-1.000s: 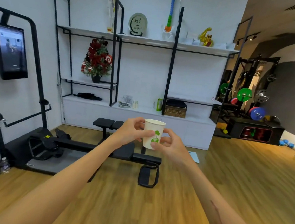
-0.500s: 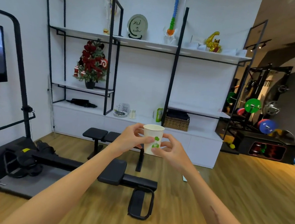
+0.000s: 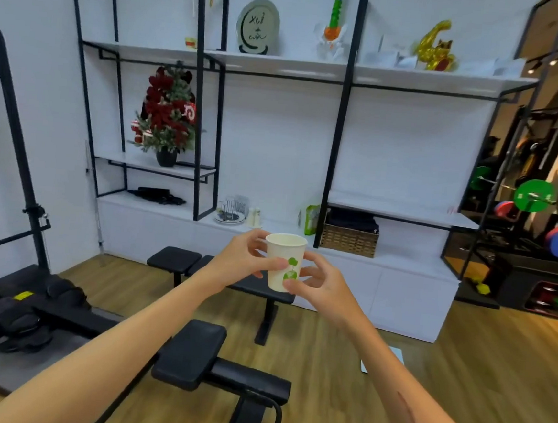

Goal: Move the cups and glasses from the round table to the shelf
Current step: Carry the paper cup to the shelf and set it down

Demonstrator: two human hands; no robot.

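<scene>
Between the two hands, held out at chest height in front of the person, a white paper cup with a green leaf print stands upright, well apart from the shelf on the far wall. The left hand curls around the cup's left side with the thumb across its front, and the right hand pinches its lower right side with thumb and fingers. A weight bench on the wooden floor lies between the person and the shelf. On the low counter under the shelf, a tray of glasses and a wicker basket already sit. Judging by this, the cup is mid-carry: lifted but not yet placed. The round table is out of view, so how many cups remain there cannot be told.
</scene>
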